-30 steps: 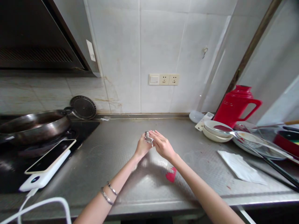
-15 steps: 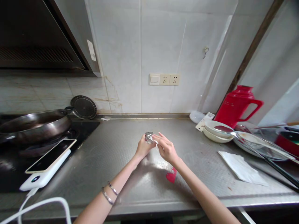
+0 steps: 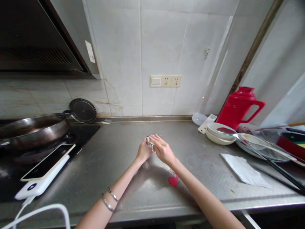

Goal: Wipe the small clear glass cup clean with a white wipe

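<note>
Above the middle of the steel counter (image 3: 114, 165), my left hand (image 3: 143, 150) is closed around a small dark and clear object (image 3: 149, 140), mostly hidden by the fingers. My right hand (image 3: 163, 149) lies against its top, fingers pressed together over a crumpled white tissue-like piece (image 3: 151, 145), a thin end of which hangs between the hands. A red cut shape (image 3: 173, 180) is on the counter below my right wrist.
A pan (image 3: 35, 128) stands on the stove at left, with a phone (image 3: 49, 162) on a white power bank (image 3: 39, 187) in front. To the right are bowls (image 3: 220, 136), a red thermos (image 3: 238, 108), utensils and a folded white napkin (image 3: 245, 170).
My right hand has moved left and now covers more of the small object and the white piece. The whole view has shifted slightly.
</note>
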`<state>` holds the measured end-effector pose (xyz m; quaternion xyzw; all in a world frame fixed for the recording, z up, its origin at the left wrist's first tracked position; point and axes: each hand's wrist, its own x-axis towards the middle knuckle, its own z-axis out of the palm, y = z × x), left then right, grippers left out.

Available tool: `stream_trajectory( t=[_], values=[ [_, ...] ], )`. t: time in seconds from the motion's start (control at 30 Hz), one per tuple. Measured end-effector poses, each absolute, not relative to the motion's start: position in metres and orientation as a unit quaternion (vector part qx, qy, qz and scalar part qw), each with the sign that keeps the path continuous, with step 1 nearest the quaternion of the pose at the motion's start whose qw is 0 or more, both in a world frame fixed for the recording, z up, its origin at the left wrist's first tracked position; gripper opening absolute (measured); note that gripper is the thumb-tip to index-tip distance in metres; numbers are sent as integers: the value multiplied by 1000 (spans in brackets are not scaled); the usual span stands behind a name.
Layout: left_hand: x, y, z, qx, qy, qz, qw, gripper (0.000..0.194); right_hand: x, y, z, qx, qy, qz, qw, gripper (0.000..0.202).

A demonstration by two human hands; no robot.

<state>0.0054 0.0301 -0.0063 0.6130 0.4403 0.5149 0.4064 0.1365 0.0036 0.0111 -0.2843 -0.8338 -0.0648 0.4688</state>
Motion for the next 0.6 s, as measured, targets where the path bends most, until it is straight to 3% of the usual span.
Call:
stream_trajectory(
  t=[0.23,0.37,0.6],
  values=[
    [2,33,-10,633,438,513,380,30,145,-7,11,-260,-852,-72,448,45],
    [2,34,-11,622,443,519,383,37,153,-16,14,-248,-867,-49,429,42],
    [8,28,-6,600,453,519,408,55,158,10,26,-434,-681,89,583,30]
  ],
)
